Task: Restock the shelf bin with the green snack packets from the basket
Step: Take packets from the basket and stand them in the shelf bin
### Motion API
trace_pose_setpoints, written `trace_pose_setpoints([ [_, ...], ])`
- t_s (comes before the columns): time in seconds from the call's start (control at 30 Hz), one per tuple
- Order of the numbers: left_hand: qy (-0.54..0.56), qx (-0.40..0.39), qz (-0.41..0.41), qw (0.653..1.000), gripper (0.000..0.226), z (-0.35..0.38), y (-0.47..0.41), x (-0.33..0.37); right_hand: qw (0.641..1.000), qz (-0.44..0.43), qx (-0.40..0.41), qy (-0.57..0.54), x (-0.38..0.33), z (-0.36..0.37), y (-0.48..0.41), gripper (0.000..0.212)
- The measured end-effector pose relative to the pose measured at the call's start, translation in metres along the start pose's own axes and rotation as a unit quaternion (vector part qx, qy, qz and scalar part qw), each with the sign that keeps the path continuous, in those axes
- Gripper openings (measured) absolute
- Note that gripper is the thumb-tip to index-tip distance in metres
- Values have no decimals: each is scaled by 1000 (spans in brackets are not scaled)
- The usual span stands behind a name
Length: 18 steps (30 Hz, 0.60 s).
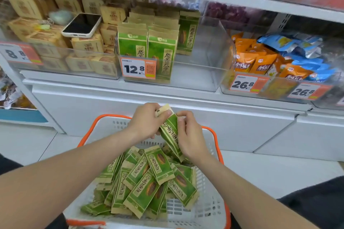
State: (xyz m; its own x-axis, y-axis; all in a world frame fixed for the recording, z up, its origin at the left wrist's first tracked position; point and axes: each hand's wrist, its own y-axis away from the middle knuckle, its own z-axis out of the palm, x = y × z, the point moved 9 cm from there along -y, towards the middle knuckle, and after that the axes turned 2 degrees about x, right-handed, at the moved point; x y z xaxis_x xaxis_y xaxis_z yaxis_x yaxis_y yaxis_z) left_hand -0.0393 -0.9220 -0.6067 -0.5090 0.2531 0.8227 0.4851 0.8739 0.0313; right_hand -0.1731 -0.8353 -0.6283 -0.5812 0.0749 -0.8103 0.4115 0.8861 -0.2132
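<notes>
Nearest us, one basket [216, 141] beneath our hands holds a dozen-odd green snack packets [149, 182], overlapped past exact count. Our left hand [147, 122] and right hand [189, 135] pinch one packet [170, 132]. We should turn it upright, label forward, for the one shelf bin [197, 76], up beyond our hands, beside three files of standing packets [163, 55].

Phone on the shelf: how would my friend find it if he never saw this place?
Look at the lower shelf, then its left clear bin, piled with tan boxes. The phone lies flat on top of those boxes, screen up. It is the only dark, shiny thing with a white rim among all that tan cardboard.
</notes>
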Motion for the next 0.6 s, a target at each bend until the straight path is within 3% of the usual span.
trace_pose_setpoints([
  [0.03,9,34,12,999,30,-11,-4,14,999,-44,15,17,-20,-7,-2,21],
  [0.17,9,151,79,985,43,-54,-15,70,964,-197,40,172,-76,-28,-12,74],
  [0.23,0,197,126,972,52,-70,-16,97,956,-219,77,177,-91,-43,-23,75],
  [0.33,4,250,174,952,49,-89,-14,127,957,-210,146,136,-109,-70,-44,69],
  [0.43,-34,285,208,935,29,-101,-18,147,959,-162,193,128,-124,-93,-73,75],
  [0.53,-193,314,261,892,17,-108,-21,166,961,-118,181,173,-135,-103,-107,72],
  [0.6,-318,313,258,857,33,-108,-30,170,969,-76,156,173,-138,-111,-129,64],
])
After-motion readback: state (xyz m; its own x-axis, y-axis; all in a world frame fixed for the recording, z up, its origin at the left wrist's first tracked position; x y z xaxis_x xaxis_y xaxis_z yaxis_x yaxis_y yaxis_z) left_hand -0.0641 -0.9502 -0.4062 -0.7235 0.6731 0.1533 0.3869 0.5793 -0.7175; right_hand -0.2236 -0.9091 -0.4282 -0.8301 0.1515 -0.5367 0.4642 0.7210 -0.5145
